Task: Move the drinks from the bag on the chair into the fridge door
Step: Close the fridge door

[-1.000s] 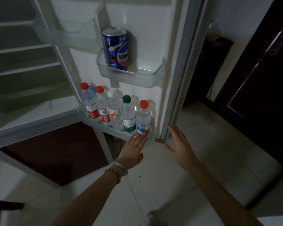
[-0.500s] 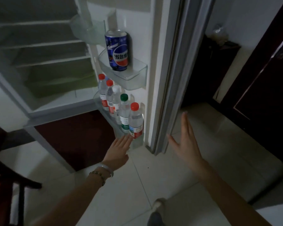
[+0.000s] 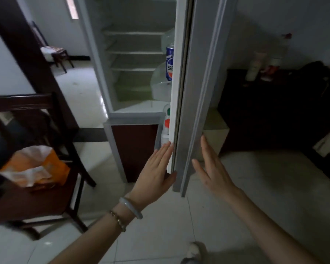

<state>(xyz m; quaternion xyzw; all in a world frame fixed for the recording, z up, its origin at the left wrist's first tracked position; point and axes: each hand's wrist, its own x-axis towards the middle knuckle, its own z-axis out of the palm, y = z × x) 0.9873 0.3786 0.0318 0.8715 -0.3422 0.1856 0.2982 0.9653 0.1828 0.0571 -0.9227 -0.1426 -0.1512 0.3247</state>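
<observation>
Pale floor tiles [image 3: 160, 235] are seen under a dim kitchen corner, with a dark cabinet [image 3: 265, 115] at the right. The fridge door [image 3: 191, 92] is viewed almost edge-on, grey outside and white inside. On its inner shelves one blue can [image 3: 170, 61] with a red-and-white emblem shows as a narrow strip. Below it only two bottles are glimpsed, a green-capped bottle [image 3: 168, 111] and a red-capped bottle [image 3: 167, 123].

Half a second ago the shelves were turned towards the camera and five bottles could be counted. The left hand [image 3: 156, 172], then beneath the lowest shelf, is now laid flat on the door's white inner edge with its fingers straight. The right hand [image 3: 213, 172] is held flat and released just beside the grey outer face; whether it is touched cannot be told.

One orange-and-white bag [image 3: 34, 166], not in view before, is seen slumped on the seat of a dark wooden chair [image 3: 46, 202]. A second chair [image 3: 55, 54] is seen far behind. Two bracelets [image 3: 131, 207] are worn on the left wrist.
</observation>
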